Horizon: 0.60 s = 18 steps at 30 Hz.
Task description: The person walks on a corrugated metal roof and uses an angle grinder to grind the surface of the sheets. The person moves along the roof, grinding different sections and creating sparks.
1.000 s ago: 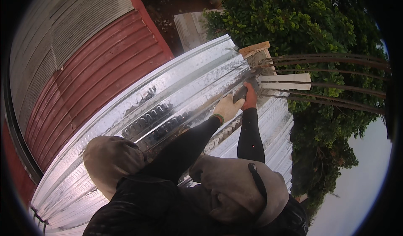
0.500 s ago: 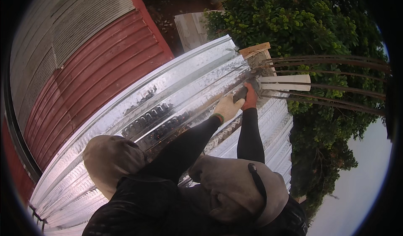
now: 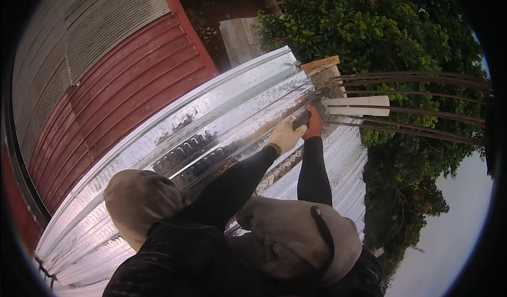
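Both my hands are closed around a dark grey angle grinder (image 3: 301, 119). My left hand (image 3: 284, 137), in a pale glove with a green band at the wrist, grips the rear of its body. Just ahead, my right hand (image 3: 314, 123), in an orange-red glove, wraps the side nearer the tool's head. That head lies against the end of the shiny corrugated metal sheets (image 3: 174, 125), beside a concrete column top (image 3: 323, 79). Its disc is too small and shadowed to make out. Bent knees in brown trousers rise below my forearms.
Several rusty steel bars (image 3: 417, 78) project rightward from the column. Among them juts a white flat piece (image 3: 364, 105); a wooden board (image 3: 320, 63) edges the column. A red corrugated roof (image 3: 121, 85) lies to the left. Leafy branches (image 3: 364, 27) crowd the right side.
My hands and the grinder stay in nearly the same place. The view has shifted very slightly. Small orange specks over the metal sheets near the left forearm are fewer now.
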Each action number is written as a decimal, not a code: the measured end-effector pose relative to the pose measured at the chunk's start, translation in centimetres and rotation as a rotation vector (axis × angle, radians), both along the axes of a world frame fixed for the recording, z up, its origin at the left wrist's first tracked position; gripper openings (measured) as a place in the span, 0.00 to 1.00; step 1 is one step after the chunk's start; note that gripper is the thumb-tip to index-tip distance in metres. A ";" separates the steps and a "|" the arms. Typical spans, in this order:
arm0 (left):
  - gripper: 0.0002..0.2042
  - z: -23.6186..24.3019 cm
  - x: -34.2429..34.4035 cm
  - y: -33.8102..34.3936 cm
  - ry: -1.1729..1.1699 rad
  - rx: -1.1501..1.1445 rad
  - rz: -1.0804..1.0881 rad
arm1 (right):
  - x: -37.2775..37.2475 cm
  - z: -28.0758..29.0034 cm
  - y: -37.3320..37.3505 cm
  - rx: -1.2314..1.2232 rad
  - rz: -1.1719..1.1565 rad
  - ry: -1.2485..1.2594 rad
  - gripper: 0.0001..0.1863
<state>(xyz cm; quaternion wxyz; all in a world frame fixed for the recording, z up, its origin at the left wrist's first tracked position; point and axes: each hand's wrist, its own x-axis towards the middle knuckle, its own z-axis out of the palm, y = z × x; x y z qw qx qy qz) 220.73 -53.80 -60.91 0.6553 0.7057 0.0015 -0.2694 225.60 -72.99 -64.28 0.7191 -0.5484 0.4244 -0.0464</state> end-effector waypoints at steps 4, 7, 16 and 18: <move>0.34 0.1 0.1 0.0 -0.012 0.004 -0.001 | -0.3 0.6 0.5 0.003 0.012 -0.024 0.14; 0.35 -0.2 0.1 0.0 -0.018 0.006 0.000 | 0.1 0.9 0.8 -0.008 0.008 -0.010 0.13; 0.36 -0.1 0.2 0.1 -0.013 0.033 -0.029 | 0.1 0.7 0.6 -0.016 -0.005 -0.019 0.12; 0.37 -0.2 0.3 0.1 0.005 0.031 -0.045 | 0.1 0.6 0.8 -0.027 -0.014 -0.014 0.12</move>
